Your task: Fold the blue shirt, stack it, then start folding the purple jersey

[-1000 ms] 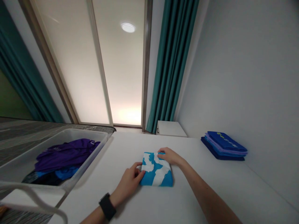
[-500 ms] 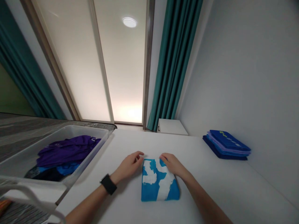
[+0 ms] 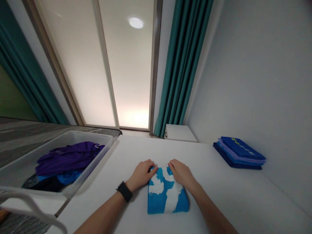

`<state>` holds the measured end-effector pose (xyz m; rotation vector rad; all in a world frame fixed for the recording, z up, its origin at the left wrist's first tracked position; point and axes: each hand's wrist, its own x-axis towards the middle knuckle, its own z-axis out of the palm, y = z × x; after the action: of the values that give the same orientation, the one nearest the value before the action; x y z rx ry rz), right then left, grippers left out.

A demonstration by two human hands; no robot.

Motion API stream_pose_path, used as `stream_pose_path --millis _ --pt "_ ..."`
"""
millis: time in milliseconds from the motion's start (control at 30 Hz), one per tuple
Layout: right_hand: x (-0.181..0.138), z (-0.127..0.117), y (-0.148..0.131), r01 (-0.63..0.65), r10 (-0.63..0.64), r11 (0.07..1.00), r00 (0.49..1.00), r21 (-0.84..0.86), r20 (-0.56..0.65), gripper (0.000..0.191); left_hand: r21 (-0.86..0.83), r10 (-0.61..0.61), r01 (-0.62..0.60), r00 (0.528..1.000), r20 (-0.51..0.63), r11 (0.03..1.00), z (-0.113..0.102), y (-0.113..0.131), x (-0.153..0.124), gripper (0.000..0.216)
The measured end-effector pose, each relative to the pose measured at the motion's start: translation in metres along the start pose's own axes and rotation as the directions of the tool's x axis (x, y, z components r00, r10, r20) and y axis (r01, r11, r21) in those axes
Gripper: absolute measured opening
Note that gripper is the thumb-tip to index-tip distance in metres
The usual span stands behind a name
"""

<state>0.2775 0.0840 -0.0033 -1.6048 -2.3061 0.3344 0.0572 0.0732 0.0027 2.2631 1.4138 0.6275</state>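
Gripping far corners of folded blue-and-white cloth (image 3: 165, 196), near middle of table (image 3: 133, 216), in closed fingers of left hand (image 3: 141, 175) and right hand (image 3: 183, 175), with folded stack (image 3: 241, 156) done at right, loose clothes (image 3: 68, 158) remaining in bin (image 3: 14, 175) at left.

From where I stand, the table (image 3: 109, 172) is plain white, its right side running along the wall (image 3: 258, 81). A folded blue-and-white cloth (image 3: 167, 192) lies flat on it, towards the near side. Farther right, by the wall, sits a stack (image 3: 240, 153) of folded clothes, navy at the bottom.
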Motion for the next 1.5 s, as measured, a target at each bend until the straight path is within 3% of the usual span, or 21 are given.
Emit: stream_pose_path --millis 233,400,533,733,933,1167,1367,1500 --pt "0.003 0.001 0.008 -0.015 0.018 0.999 0.997 -0.035 0.077 0.034 -0.197 0.077 -0.067 0.996 0.045 0.978 -0.020 -0.008 -0.001 0.037" --pt "0.004 0.001 0.003 -0.038 0.040 0.999 0.996 -0.032 0.076 0.033 -0.315 0.080 -0.037 0.989 0.124 0.948 -0.034 -0.014 -0.005 0.039" --pt "0.006 0.001 0.002 0.014 -0.015 1.000 1.000 0.014 0.015 0.032 -0.255 -0.002 0.020 0.997 0.074 0.967 -0.025 -0.006 -0.002 0.044" --pt "0.006 0.003 0.001 0.045 -0.046 0.994 0.999 0.101 0.011 0.035 -0.200 0.016 -0.007 0.999 0.044 0.980 -0.022 0.001 -0.001 0.037" --pt "0.006 0.004 -0.004 0.019 -0.017 0.997 1.000 0.073 -0.026 0.033 -0.252 -0.047 0.068 0.995 0.091 0.965 -0.026 -0.005 -0.002 0.044" --pt "-0.002 -0.006 -0.010 -0.011 0.011 1.000 0.995 -0.005 -0.096 0.033 -0.168 -0.012 0.027 0.996 0.091 0.985 -0.018 0.001 -0.005 0.028" --pt "-0.005 -0.008 -0.017 0.128 -0.140 0.981 0.987 -0.145 -0.078 0.030 -0.138 0.010 -0.003 0.999 0.050 0.990 -0.021 0.003 -0.007 0.025" --pt "0.001 -0.001 -0.014 0.110 -0.114 0.982 0.993 -0.153 -0.020 0.030 -0.078 0.006 0.000 0.998 0.067 0.997 -0.020 0.004 -0.006 0.032"
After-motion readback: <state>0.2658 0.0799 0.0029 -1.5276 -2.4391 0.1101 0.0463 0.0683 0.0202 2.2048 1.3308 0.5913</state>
